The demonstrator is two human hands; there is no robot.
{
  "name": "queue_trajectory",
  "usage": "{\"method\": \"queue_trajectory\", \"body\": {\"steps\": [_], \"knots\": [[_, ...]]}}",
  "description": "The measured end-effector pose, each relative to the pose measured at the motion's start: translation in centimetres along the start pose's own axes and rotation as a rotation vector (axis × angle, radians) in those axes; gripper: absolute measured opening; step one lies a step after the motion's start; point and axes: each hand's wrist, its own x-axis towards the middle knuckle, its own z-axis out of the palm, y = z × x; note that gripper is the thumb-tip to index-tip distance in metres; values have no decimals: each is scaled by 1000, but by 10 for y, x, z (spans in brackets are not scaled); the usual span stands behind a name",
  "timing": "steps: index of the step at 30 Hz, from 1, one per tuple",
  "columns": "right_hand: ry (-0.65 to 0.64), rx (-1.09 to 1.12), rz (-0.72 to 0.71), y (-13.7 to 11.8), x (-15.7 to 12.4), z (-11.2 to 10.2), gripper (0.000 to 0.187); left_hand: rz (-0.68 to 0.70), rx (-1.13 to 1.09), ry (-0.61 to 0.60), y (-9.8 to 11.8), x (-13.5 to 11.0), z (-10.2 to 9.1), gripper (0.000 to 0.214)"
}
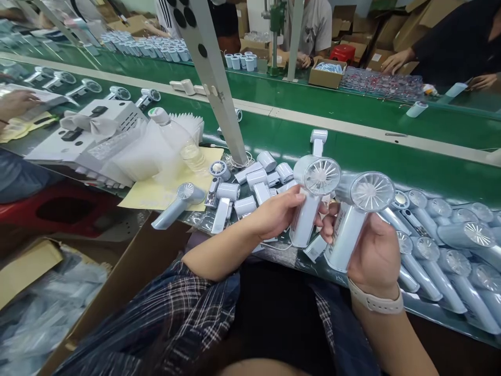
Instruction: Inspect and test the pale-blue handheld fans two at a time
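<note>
My left hand [282, 211] is closed round the handle of a pale blue handheld fan [305, 222], its round grille facing me. Beside it, my right hand [373, 250] grips a second handheld fan [344, 237], also upright with its grille toward me. The two fans are side by side in front of my chest, slightly apart at the heads. Behind and left of my hands lies a heap of loose fan parts [256, 180]. To the right, several handheld fans [428, 256] lie in rows on the bench. One more fan [176, 203] rests at the bench edge on the left.
A slanted metal post [213, 78] rises from the bench. Left of it are a plastic bottle [182, 138], yellow paper [156, 190] and a white machine [88, 136]. A green conveyor [289, 112] runs behind. A carton [129, 266] with plastic bags stands low left. Other people work across the line.
</note>
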Motion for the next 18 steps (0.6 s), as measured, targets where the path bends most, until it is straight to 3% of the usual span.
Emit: {"method": "queue_trajectory", "body": {"steps": [4, 9, 18], "knots": [[47, 3, -106, 0, -2, -9, 34, 76, 100, 55, -3, -3, -6, 51], [273, -21, -168, 8, -4, -18, 37, 103, 146, 28, -6, -3, -9, 56], [285, -127, -271, 8, -12, -11, 34, 28, 178, 66, -9, -3, -7, 60]]}}
